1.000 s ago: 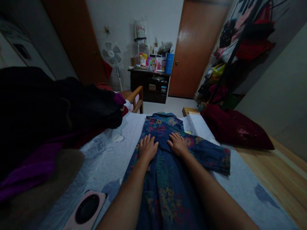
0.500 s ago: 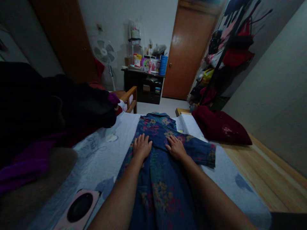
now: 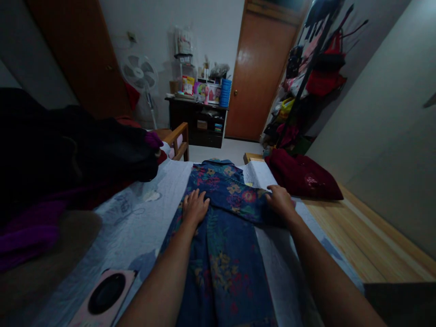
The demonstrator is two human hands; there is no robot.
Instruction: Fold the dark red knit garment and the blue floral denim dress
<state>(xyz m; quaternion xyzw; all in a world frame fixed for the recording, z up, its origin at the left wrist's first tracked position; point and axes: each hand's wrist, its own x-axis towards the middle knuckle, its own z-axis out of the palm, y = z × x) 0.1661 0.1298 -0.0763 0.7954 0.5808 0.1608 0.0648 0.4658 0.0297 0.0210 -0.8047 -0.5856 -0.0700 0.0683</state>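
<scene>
A dark blue garment (image 3: 221, 236) with a floral pattern, a collar and a long sleeve lies spread on the bed sheet. My left hand (image 3: 195, 206) rests flat on its upper left part, fingers stretched out. On the right, my right hand (image 3: 282, 202) lies over the sleeve (image 3: 255, 202), which stretches out to the right with its cuff mostly hidden under the hand and wrist. The fingers of that hand look extended on the cloth, partly hidden by the back of the hand.
The pale sheet (image 3: 136, 236) covers a wooden bed (image 3: 354, 236). A pink case with a black disc (image 3: 107, 293) lies lower left. Dark clothes (image 3: 102, 150) pile up on the left. A folded maroon cloth (image 3: 303, 175) is at right. Behind stand a fan (image 3: 139, 75) and a cabinet (image 3: 194, 122).
My right hand has moved right, from the garment's chest area out along the sleeve. My left hand stays flat on the garment. The view has shifted slightly to the right.
</scene>
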